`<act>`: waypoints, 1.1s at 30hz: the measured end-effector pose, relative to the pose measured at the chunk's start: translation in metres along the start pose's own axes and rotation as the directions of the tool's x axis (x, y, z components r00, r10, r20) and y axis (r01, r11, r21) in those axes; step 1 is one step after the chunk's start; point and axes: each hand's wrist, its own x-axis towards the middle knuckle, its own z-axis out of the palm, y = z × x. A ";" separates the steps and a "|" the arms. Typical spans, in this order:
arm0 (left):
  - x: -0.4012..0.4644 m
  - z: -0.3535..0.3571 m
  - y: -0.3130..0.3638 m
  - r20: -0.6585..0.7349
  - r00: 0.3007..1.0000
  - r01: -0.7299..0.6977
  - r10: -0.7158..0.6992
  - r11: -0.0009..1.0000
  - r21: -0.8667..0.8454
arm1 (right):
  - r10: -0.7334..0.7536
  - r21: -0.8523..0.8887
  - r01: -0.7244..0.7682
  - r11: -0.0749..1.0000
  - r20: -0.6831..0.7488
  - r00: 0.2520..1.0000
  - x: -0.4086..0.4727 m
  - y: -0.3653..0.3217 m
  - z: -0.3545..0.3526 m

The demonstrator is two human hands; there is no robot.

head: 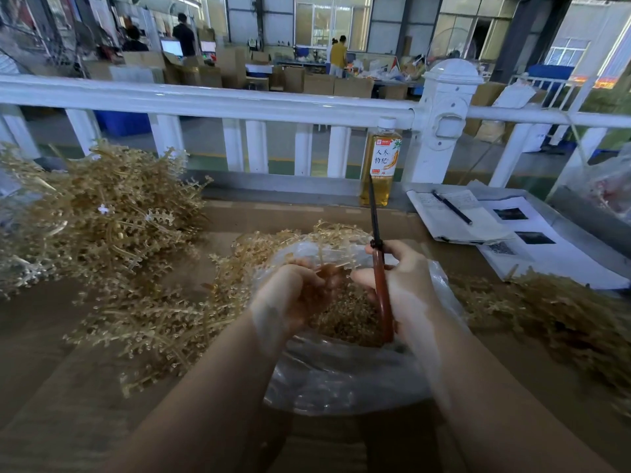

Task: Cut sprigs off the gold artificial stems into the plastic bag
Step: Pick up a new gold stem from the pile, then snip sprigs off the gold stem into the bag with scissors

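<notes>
A clear plastic bag [341, 377] lies open at the middle of the brown table, with cut gold sprigs [345, 319] inside. Over its mouth my left hand [290, 298] holds a gold sprig with curled fingers. My right hand [403, 285] grips red-handled scissors [380, 278], the dark blades closed and pointing up and away. A big heap of gold artificial stems [99, 216] sits at the left. More stems [153, 326] lie beside the bag, and another pile [563, 315] lies at the right.
A bottle of yellow drink [382, 162] stands behind the bag by a white railing [205, 100]. Papers with a pen [454, 209] lie at the back right. Another plastic bag [607, 186] is at the far right edge. People work far behind.
</notes>
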 end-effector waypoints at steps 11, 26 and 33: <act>0.005 -0.001 -0.003 0.023 0.999 0.032 -0.037 0.987 0.159 | -0.025 -0.047 0.030 0.998 0.091 0.996 -0.005 -0.002 -0.001; 0.011 -0.005 -0.016 0.065 0.992 -0.112 0.107 0.990 0.080 | -0.200 -0.160 0.219 0.963 0.122 0.972 0.002 0.011 0.001; 0.017 -0.008 -0.014 -0.049 0.991 -0.131 0.123 0.964 -0.233 | -0.290 -0.363 0.330 0.871 0.162 0.943 -0.003 0.022 0.004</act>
